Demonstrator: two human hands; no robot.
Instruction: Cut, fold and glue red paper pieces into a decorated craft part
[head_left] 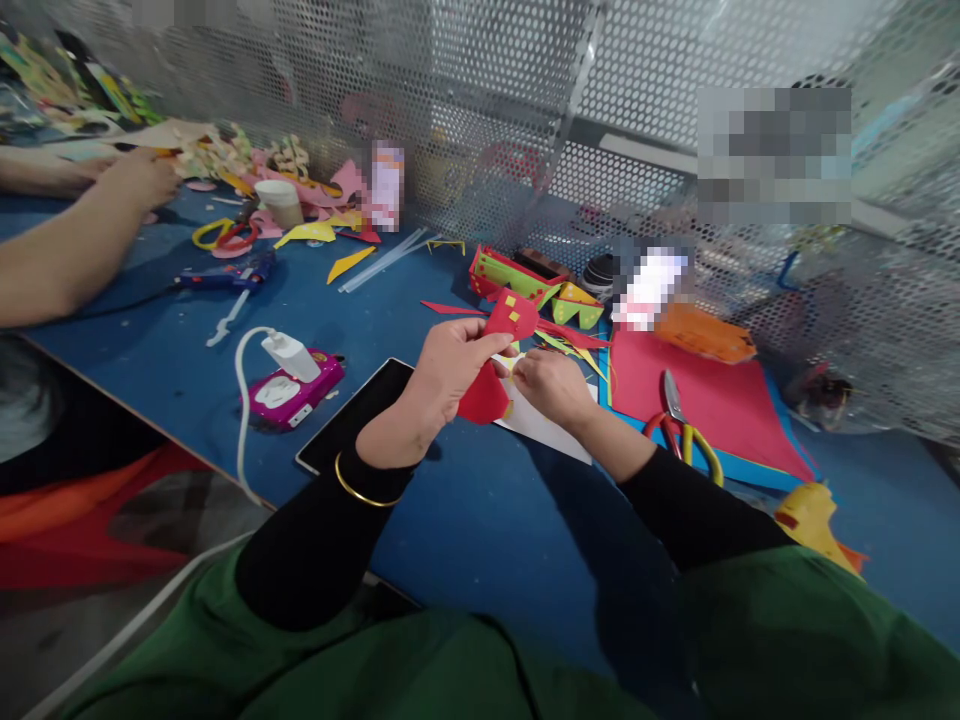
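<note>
My left hand (pixel 448 368) grips a red craft sheet piece (pixel 484 395) between thumb and fingers. Small yellow squares dot its upper part, and its lower part hangs below the palm. Close on the right, my right hand (pixel 553 383) has its fingers pinched together beside the red piece; whatever they hold is too small to make out. Under both hands lies a white sheet (pixel 559 432). Red and yellow scraps (pixel 574 345) are scattered just behind. Farther back stands a red and green box-like craft piece (pixel 506 275) with small dots on it.
Scissors (pixel 686 430) lie on stacked red sheets (pixel 724 405) at right. A dark tablet (pixel 356 415), a purple power strip (pixel 289 398) with its white cable, and a glue gun (pixel 229 278) are at left. A co-worker's hands (pixel 142 180) work at far left. A perforated metal panel (pixel 495 90) stands behind.
</note>
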